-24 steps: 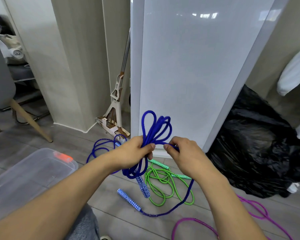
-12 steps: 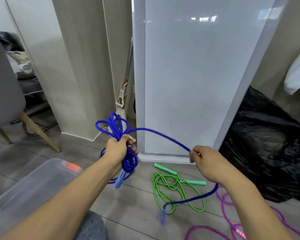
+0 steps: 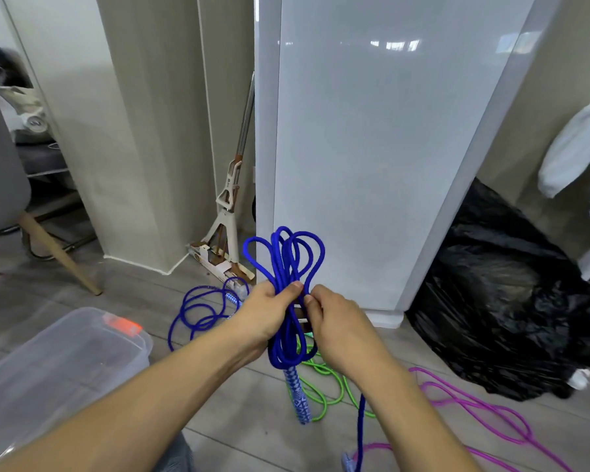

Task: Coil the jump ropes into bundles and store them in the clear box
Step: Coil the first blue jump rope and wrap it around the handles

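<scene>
Floor: grey wood planks [image 3: 116,294] — loose green cord jump rope [image 3: 334,379], pink cord jump rope [image 3: 474,403].
Left hand [image 3: 266,315]: fingers clenched round looped blue cord jump rope [image 3: 283,264].
Right hand [image 3: 341,332]: fingers pinching its strand.

Four jump ropes are in view: two blue, one green and one magenta. One blue rope [image 3: 288,260] is bunched in loops at the middle, gripped by two hands, the left hand [image 3: 263,315] and the right hand [image 3: 341,328]. The second blue rope [image 3: 198,311] lies on the floor just left of them. The green rope [image 3: 324,379] lies beneath the hands. The magenta rope [image 3: 474,407] sprawls at the near right, though whether it is a single rope cannot be told. One clear box [image 3: 65,356] sits near left, showing one orange latch [image 3: 121,325]. Farther back are one mop [image 3: 229,212], one chair [image 3: 0,185] at the left and one black bag [image 3: 504,301] at the right.
</scene>
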`<state>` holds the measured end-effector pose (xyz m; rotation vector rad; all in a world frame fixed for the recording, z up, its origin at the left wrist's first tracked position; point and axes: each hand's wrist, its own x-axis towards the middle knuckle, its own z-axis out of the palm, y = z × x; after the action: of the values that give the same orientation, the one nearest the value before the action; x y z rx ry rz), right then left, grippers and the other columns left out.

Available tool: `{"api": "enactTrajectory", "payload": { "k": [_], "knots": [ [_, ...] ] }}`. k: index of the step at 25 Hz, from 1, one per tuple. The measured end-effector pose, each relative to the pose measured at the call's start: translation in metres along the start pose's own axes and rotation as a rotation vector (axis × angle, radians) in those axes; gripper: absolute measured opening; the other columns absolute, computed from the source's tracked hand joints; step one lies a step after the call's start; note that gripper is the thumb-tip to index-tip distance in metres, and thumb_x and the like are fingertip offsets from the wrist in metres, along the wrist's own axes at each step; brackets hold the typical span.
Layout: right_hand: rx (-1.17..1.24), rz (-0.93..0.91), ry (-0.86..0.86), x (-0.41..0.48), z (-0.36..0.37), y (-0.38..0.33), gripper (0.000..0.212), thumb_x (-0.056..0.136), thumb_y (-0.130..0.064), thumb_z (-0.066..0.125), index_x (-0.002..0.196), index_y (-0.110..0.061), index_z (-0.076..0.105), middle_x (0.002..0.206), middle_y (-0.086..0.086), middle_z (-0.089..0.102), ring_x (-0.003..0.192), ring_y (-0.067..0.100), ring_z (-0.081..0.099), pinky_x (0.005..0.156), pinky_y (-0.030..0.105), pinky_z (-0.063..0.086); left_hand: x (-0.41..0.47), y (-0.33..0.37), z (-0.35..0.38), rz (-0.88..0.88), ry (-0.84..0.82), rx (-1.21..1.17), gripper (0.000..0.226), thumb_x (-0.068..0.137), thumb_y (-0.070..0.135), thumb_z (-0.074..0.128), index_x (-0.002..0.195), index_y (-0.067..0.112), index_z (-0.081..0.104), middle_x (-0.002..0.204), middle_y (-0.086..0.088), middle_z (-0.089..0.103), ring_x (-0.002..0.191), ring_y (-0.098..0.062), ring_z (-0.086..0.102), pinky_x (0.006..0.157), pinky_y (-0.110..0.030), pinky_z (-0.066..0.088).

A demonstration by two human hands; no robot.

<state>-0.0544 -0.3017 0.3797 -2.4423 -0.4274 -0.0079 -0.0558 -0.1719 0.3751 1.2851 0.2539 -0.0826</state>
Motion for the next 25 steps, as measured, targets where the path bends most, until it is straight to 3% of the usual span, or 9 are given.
{"api": "enactTrajectory", "payload": {
  "k": [2, 6, 10, 14, 16, 18, 22, 25],
  "knots": [
    [-0.100, -0.023, -0.063, -0.002, 0.003, 0.000, 0.026, 0.105, -0.037, 0.030, 0.105, -0.027, 0.054, 0.098, 0.003, 0.071, 0.089, 0.030, 0.063, 0.070, 0.040, 0.047, 0.000, -0.006, -0.001, 0.010, 0.013, 0.098, 0.021, 0.100, 0.014, 0.055, 0.099, -0.004, 0.065, 0.078, -0.015, 0.068, 0.064, -0.018, 0.067, 0.055, -0.026, 0.055],
    [-0.079, -0.055, -0.116, -0.001, 0.000, -0.004, 0.025, 0.105, -0.034, 0.036, 0.113, -0.025, 0.058, 0.097, 0.006, 0.069, 0.090, 0.032, 0.061, 0.067, 0.036, 0.039, 0.007, -0.003, -0.005, 0.057, 0.070, 0.149, 0.024, 0.098, 0.013, 0.058, 0.099, -0.011, 0.062, 0.079, -0.019, 0.063, 0.066, -0.023, 0.062, 0.060, -0.029, 0.053],
    [0.013, -0.008, -0.195, 0.007, -0.011, 0.006, 0.033, 0.105, -0.033, 0.043, 0.075, -0.026, 0.055, 0.064, -0.007, 0.055, 0.064, 0.019, 0.052, 0.062, 0.032, 0.037, 0.017, 0.012, -0.011, 0.018, 0.165, -0.251, 0.019, 0.102, 0.005, 0.044, 0.086, -0.002, 0.052, 0.075, -0.017, 0.062, 0.060, -0.027, 0.069, 0.054, -0.036, 0.061],
    [0.121, 0.067, -0.329, 0.005, -0.029, 0.022, 0.033, 0.102, -0.034, 0.052, 0.072, -0.022, 0.061, 0.048, -0.009, 0.052, 0.042, 0.004, 0.042, 0.051, 0.026, 0.035, 0.031, 0.020, -0.043, -0.027, 0.317, -0.342, 0.026, 0.097, 0.003, 0.041, 0.072, 0.008, 0.044, 0.060, -0.006, 0.044, 0.043, -0.017, 0.050, 0.045, -0.027, 0.052],
    [0.094, 0.063, -0.326, 0.005, -0.035, 0.026, 0.032, 0.100, -0.035, 0.055, 0.072, -0.023, 0.064, 0.047, -0.013, 0.051, 0.042, 0.002, 0.041, 0.051, 0.022, 0.032, 0.035, 0.022, -0.055, -0.035, 0.411, -0.226, 0.026, 0.096, 0.004, 0.042, 0.071, 0.010, 0.044, 0.050, -0.002, 0.045, 0.037, -0.013, 0.043, 0.042, -0.023, 0.044],
    [0.051, 0.052, -0.297, 0.005, -0.037, 0.027, 0.030, 0.098, -0.038, 0.057, 0.073, -0.025, 0.067, 0.054, -0.010, 0.049, 0.049, 0.006, 0.041, 0.053, 0.023, 0.032, 0.037, 0.020, -0.060, -0.042, 0.407, -0.067, 0.020, 0.095, 0.008, 0.044, 0.075, 0.008, 0.048, 0.053, -0.004, 0.046, 0.036, -0.013, 0.041, 0.039, -0.021, 0.037],
    [-0.062, 0.046, -0.225, 0.001, -0.039, 0.026, 0.024, 0.098, -0.038, 0.058, 0.081, -0.026, 0.071, 0.065, -0.010, 0.051, 0.062, 0.006, 0.049, 0.054, 0.019, 0.034, 0.042, 0.006, -0.060, -0.102, 0.218, 0.140, 0.017, 0.091, 0.016, 0.041, 0.098, 0.007, 0.054, 0.055, -0.005, 0.041, 0.040, -0.016, 0.039, 0.043, -0.023, 0.037],
    [-0.038, 0.037, -0.155, -0.001, -0.047, 0.023, 0.021, 0.097, -0.036, 0.058, 0.085, -0.026, 0.073, 0.075, -0.010, 0.061, 0.077, 0.013, 0.059, 0.068, 0.024, 0.045, 0.045, 0.000, -0.063, -0.032, 0.095, 0.428, 0.016, 0.097, 0.008, 0.042, 0.085, 0.005, 0.051, 0.059, -0.005, 0.046, 0.052, -0.019, 0.044, 0.055, -0.033, 0.044]
  ]
}}
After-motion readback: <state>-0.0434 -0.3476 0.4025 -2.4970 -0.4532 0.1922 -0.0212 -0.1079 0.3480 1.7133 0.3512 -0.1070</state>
